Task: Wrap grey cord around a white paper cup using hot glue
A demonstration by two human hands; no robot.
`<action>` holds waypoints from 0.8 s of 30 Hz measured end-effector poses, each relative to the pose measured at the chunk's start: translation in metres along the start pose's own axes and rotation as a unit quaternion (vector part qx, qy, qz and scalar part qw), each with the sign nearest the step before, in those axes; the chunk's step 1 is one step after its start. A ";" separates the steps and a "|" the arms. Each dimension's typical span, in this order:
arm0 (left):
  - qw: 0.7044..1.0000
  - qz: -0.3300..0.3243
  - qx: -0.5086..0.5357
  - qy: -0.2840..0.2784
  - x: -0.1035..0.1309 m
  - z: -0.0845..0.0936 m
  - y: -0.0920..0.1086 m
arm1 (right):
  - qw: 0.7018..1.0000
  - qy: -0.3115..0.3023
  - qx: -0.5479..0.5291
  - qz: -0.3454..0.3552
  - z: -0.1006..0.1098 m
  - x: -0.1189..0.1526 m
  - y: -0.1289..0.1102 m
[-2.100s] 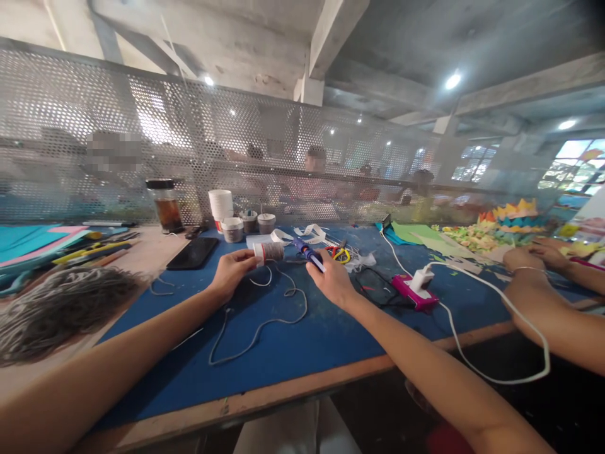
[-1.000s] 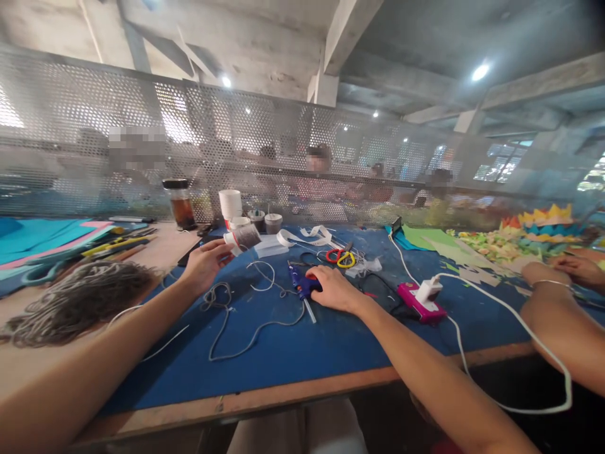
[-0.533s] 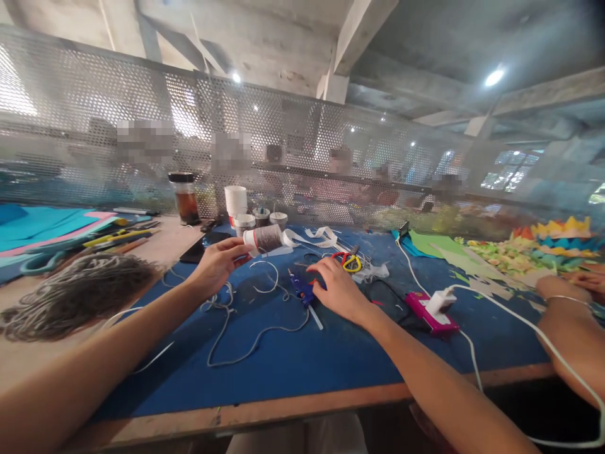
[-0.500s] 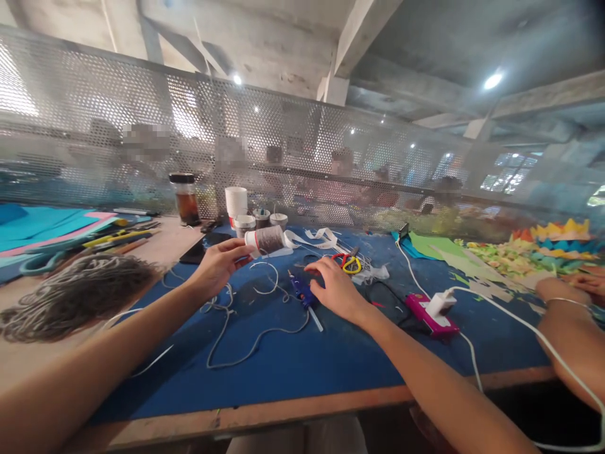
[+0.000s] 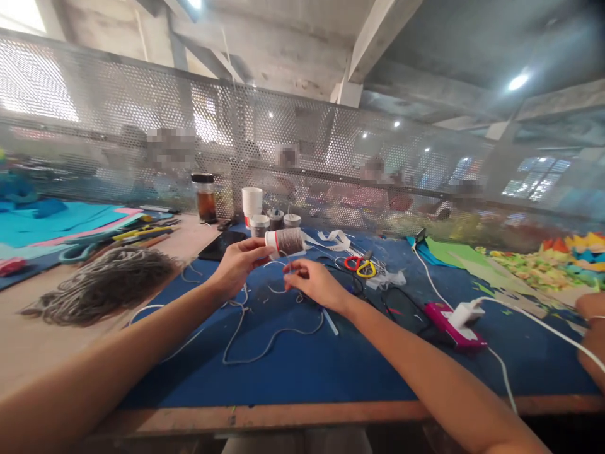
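Note:
A white paper cup wound with grey cord (image 5: pixel 289 242) lies sideways in the air, gripped at its white end by my left hand (image 5: pixel 242 266). Just right of it and lower, my right hand (image 5: pixel 314 282) has its thumb and fingertips drawn together near the loose end of the cord; whether they pinch it is too small to tell. Grey cord (image 5: pixel 269 345) loops over the blue mat (image 5: pixel 198 381) below both hands. The glue gun is mostly hidden behind my right hand, with a clear glue stick (image 5: pixel 330 321) showing below.
Wrapped cups (image 5: pixel 275 219), a white cup stack (image 5: pixel 252 202) and a jar (image 5: pixel 203 198) stand behind. A grey yarn bundle (image 5: pixel 111 284) lies left. Scissors (image 5: pixel 365 268), a pink power strip (image 5: pixel 454 326) and another person's arm (image 5: pixel 592 334) are right.
My right hand has moved from over the glue gun leftward to just under the wrapped cup, and its fingers have drawn closer together. The whole view has shifted, with objects now further right.

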State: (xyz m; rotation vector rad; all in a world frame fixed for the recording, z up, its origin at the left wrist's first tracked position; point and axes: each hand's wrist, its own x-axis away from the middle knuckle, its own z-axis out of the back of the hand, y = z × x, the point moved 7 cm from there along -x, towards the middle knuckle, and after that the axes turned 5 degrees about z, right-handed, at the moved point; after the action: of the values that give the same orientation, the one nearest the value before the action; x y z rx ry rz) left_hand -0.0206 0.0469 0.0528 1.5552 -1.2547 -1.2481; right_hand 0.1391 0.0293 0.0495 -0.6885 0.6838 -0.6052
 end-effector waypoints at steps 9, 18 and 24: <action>0.988 -0.030 -0.154 -0.016 0.013 -0.016 0.000 | 0.956 0.153 0.243 0.063 0.028 0.012 -0.034; 0.979 -0.041 -0.188 -0.072 0.019 -0.028 0.002 | 0.923 0.193 0.317 0.101 0.034 0.010 -0.045; 0.976 -0.038 -0.193 -0.093 0.019 -0.029 -0.001 | 0.909 0.230 0.326 0.119 0.043 0.010 -0.043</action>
State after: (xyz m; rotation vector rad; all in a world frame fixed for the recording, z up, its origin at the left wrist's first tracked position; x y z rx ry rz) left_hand 0.0087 0.0284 0.0540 1.2348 -0.9942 -1.6088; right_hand 0.1651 0.0112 0.1021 0.1759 0.9189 -0.7224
